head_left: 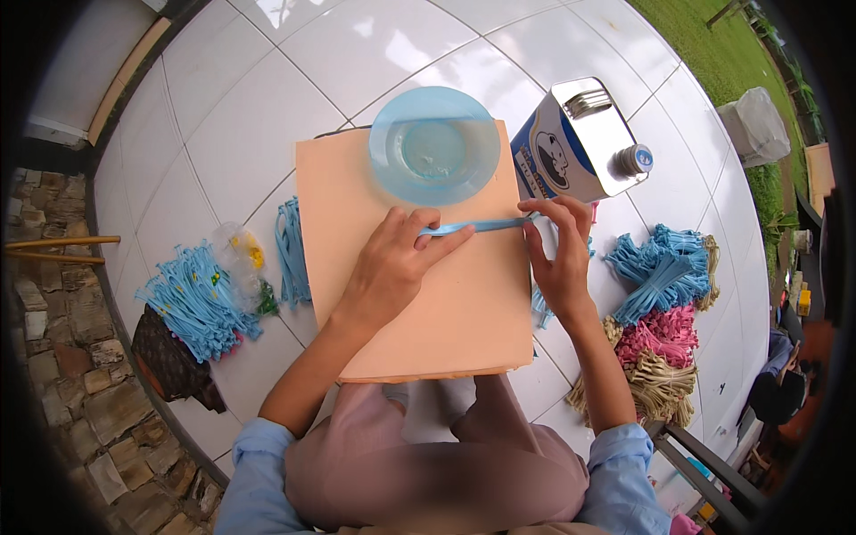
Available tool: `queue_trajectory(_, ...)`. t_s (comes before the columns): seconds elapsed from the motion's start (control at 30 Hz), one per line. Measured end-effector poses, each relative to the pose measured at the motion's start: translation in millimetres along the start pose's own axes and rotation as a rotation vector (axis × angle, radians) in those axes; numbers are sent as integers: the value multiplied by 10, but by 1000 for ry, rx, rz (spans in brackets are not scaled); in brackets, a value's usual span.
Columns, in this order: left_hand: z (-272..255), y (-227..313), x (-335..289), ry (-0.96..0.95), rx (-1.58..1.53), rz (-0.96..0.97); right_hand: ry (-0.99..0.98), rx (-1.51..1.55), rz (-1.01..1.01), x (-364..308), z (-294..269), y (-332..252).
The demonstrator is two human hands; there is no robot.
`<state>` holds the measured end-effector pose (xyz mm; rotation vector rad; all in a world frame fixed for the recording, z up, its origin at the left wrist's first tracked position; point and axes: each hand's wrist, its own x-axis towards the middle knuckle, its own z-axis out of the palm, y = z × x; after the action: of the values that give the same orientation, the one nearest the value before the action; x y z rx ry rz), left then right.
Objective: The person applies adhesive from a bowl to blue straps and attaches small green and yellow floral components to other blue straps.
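Note:
A narrow light-blue strap (486, 225) stretches sideways above a peach-coloured board (428, 330) over my lap. My left hand (392, 263) grips its left end between thumb and fingers. At the strap's right end, my right hand (560, 254) pinches with thumb and fingertips; the exact tip is hidden by them. Just beyond the strap, a translucent blue dish (385, 147) rests on the far part of the board. A little clear or whitish substance shows at its bottom.
A metal can (580, 143) with a round cap stands right of the dish. Bundles of blue straps (655, 267), pink straps (660, 334) and beige straps (660, 383) lie at right on white tiles. More blue straps (196, 294) and a clear plastic bag (239, 263) lie left.

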<state>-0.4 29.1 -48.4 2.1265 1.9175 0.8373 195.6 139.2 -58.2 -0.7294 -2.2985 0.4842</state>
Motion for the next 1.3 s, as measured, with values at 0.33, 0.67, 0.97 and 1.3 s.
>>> queue_trajectory(0.33,-3,12,9,59,29,52,-244,-206,-195,586,63,-165)
queue_trajectory(0.67,19,-9,-7,55,37,82,-171,-267,-275,626,194,-61)
queue_trajectory(0.97,-17,24,27,31,52,39,-36,-217,-111,531,-66,-140)
queue_trajectory(1.3,-30,46,34,7,8,11,-55,-421,-193,-102,-113,-144)
